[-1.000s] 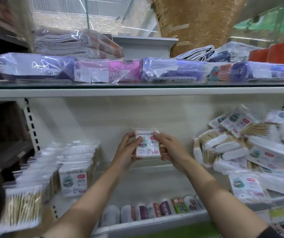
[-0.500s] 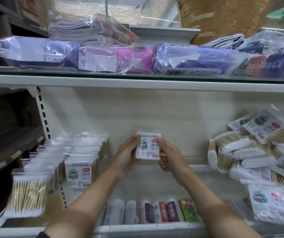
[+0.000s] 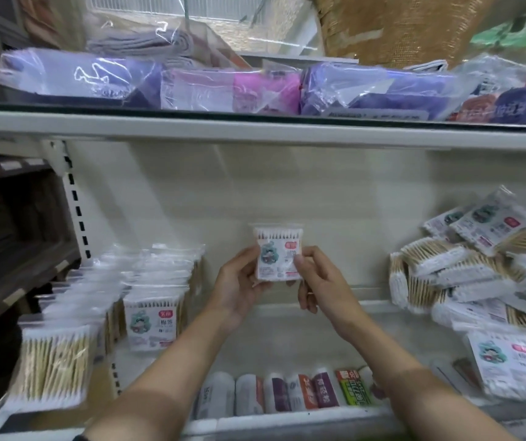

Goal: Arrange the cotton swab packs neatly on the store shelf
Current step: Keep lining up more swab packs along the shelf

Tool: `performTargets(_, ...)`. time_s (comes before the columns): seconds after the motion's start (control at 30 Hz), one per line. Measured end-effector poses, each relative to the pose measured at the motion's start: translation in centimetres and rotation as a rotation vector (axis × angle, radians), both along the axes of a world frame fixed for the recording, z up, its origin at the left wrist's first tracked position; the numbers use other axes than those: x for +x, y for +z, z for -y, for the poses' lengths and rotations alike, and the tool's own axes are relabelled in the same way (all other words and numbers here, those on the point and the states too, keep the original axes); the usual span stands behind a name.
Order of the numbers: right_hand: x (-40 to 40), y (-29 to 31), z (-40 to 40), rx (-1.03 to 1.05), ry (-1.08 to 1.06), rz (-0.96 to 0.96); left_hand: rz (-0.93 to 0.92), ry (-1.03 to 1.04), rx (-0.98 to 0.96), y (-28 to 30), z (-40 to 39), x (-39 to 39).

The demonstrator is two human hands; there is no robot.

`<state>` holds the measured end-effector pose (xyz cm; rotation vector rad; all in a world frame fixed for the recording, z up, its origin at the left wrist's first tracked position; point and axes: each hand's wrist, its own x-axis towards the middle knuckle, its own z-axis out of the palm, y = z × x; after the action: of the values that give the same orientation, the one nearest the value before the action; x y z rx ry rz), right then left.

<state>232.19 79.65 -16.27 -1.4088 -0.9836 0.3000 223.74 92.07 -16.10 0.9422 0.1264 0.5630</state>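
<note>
While upright rows (image 3: 147,300) already stand at the shelf's (image 3: 287,329) left, a loose pile (image 3: 478,272) waits at right. Left hand (image 3: 239,284) and right hand (image 3: 319,281) pinch one pack (image 3: 278,253) between them, unplaced; roughly half looks done.

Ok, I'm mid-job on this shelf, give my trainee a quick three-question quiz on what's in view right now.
1. True or false: the small clear plastic cotton swab pack is held upright by both the left hand and the right hand.
2. Which side holds the loose jumbled heap of swab packs? A) left B) right C) top shelf
3. Fill in: the neat upright rows of swab packs stand on the ___ side of the white metal shelf.

Key: 1 true; 2 B; 3 left.
</note>
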Motion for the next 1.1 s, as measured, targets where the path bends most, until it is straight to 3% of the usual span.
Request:
performTargets(0.47, 0.41, 0.21, 0.48, -0.073, 0.006, 0.013, 0.06, 0.006, -0.011, 0.63, 0.21, -0.21)
performTargets(1.1, 0.44, 0.75, 0.67, 0.073, 0.054, -0.135, 0.102, 0.082, 0.036, 0.92, 0.41, -0.34)
